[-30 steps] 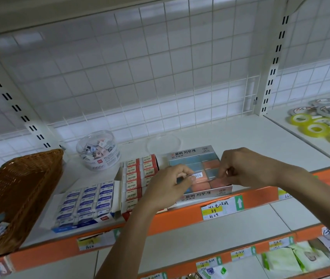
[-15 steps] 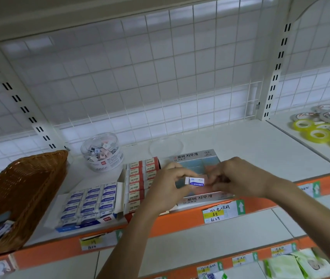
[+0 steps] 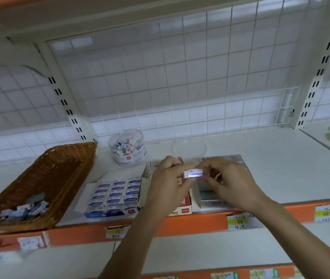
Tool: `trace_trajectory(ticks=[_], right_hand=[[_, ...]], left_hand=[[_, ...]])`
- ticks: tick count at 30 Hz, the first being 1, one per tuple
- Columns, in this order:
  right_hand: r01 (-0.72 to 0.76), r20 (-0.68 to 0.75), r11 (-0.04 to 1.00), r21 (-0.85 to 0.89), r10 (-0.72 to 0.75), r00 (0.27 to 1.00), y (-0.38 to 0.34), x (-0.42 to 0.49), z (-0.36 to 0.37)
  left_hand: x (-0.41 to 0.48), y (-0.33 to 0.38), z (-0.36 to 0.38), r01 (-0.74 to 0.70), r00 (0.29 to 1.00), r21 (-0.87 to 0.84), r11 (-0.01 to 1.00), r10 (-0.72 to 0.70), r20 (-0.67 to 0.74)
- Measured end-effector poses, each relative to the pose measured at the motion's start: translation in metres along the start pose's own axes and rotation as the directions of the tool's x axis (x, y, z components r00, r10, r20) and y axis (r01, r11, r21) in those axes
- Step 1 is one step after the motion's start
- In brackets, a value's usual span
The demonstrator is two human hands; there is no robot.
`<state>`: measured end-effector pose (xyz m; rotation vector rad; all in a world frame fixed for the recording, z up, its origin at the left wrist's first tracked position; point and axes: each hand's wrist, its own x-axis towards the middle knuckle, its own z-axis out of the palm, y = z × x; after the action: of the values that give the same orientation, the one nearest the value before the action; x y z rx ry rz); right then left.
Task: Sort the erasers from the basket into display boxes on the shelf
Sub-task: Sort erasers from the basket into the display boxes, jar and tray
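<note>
The left hand (image 3: pixel 168 184) pinches a small white and blue eraser (image 3: pixel 193 174) in the air, just over the red display box (image 3: pixel 182 208) near the front of the shelf (image 3: pixel 270 158). The right hand (image 3: pixel 230 184) is curled at the eraser's other end (I cannot tell if it grips it too). The eraser looks like the ones in the blue display box (image 3: pixel 113 213) to the left, so it could land in the wrong box. It could also slip from the fingertips and drop past the shelf edge. More erasers wait in the basket (image 3: pixel 63 158).
</note>
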<state>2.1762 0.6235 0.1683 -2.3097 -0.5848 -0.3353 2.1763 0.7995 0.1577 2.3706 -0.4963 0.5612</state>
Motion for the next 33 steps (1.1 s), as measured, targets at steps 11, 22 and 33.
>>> trace_trajectory(ticks=[11,22,33], right_hand=[[0.178,0.182,0.98,-0.087,-0.16,0.97,-0.06,0.031,0.074],[0.247,0.288,0.951,-0.188,-0.187,0.939,-0.085,0.056,0.113],[0.172,0.282,0.974,-0.145,-0.126,0.951,-0.112,0.06,0.139]], left_hand=[[-0.038,-0.064,-0.092,0.188,0.963,0.228,0.955,-0.225,0.149],[-0.057,-0.091,-0.118,0.191,0.904,0.139,0.972,-0.23,0.361],[-0.052,-0.107,-0.115,0.006,0.926,0.052,0.999,-0.026,0.375]])
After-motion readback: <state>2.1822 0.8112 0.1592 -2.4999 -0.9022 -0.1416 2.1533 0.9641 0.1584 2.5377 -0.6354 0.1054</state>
